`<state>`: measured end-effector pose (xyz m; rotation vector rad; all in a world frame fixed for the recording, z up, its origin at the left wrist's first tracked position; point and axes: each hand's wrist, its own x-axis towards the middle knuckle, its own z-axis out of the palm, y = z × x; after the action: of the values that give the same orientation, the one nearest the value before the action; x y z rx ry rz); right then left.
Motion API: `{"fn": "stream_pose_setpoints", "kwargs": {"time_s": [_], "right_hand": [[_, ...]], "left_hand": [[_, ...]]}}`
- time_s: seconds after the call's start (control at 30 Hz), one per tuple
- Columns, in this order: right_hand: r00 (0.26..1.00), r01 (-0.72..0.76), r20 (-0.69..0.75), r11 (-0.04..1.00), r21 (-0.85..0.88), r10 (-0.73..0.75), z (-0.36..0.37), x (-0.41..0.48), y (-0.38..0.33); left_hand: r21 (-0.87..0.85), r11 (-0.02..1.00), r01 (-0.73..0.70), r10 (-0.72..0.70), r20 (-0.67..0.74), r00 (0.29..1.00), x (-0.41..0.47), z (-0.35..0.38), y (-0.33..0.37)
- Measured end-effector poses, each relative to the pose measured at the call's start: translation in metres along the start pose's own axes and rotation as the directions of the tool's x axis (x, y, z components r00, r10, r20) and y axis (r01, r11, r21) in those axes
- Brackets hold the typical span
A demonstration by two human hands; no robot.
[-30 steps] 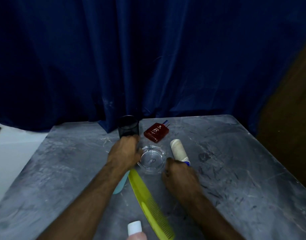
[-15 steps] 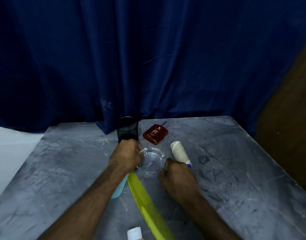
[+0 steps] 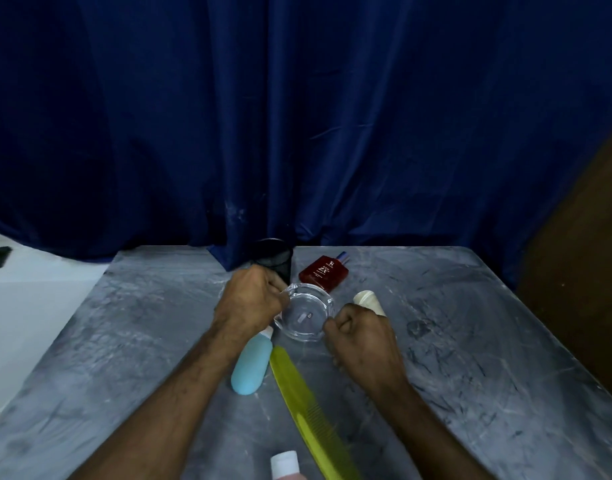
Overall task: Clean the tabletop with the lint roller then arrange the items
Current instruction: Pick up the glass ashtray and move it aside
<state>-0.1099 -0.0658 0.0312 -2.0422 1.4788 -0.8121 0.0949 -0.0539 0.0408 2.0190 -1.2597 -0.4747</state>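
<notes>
My left hand (image 3: 252,301) grips the left rim of a clear glass ashtray (image 3: 306,317) in the middle of the grey tabletop (image 3: 488,358). To the ashtray's right, my right hand (image 3: 361,336) is closed around the lint roller (image 3: 368,301); only the roller's cream paper roll shows past my knuckles. A red flat bottle (image 3: 323,273) lies behind the ashtray. A black mesh cup (image 3: 275,259) stands behind my left hand. A light blue bottle (image 3: 250,367) and a yellow-green comb (image 3: 306,410) lie below my hands.
A white-capped bottle (image 3: 284,462) pokes in at the bottom edge. A dark blue curtain (image 3: 297,116) hangs along the table's far edge. Brown wall (image 3: 581,271) stands to the right. White floor (image 3: 27,306) lies past the left edge.
My left hand has closed on the ashtray's rim and shifted it slightly. My right hand stays on the lint roller. The blue bottle shows more from under my left forearm.
</notes>
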Motion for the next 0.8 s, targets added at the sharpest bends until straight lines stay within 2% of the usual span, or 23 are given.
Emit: {"fn": "stream_pose_setpoints", "kwargs": {"time_s": [0.33,0.43,0.63,0.8], "right_hand": [[0.997,0.077,-0.031,0.996,0.054,-0.075,-0.007,0.033,-0.049],[0.996,0.090,0.008,0.990,0.104,-0.091,-0.006,0.045,-0.081],[0.978,0.141,0.126,0.970,0.197,-0.168,0.016,0.058,-0.155],[0.947,0.128,0.264,0.969,0.210,-0.183,0.073,0.058,-0.193]], "left_hand": [[-0.120,0.992,-0.044,0.024,-0.162,0.987,-0.004,-0.058,0.006],[-0.201,0.977,-0.065,0.014,-0.241,0.970,-0.008,-0.086,0.001],[-0.399,0.916,-0.046,-0.108,-0.357,0.928,-0.018,-0.148,-0.027],[-0.474,0.878,0.066,-0.254,-0.345,0.904,-0.028,-0.184,-0.078]]}}
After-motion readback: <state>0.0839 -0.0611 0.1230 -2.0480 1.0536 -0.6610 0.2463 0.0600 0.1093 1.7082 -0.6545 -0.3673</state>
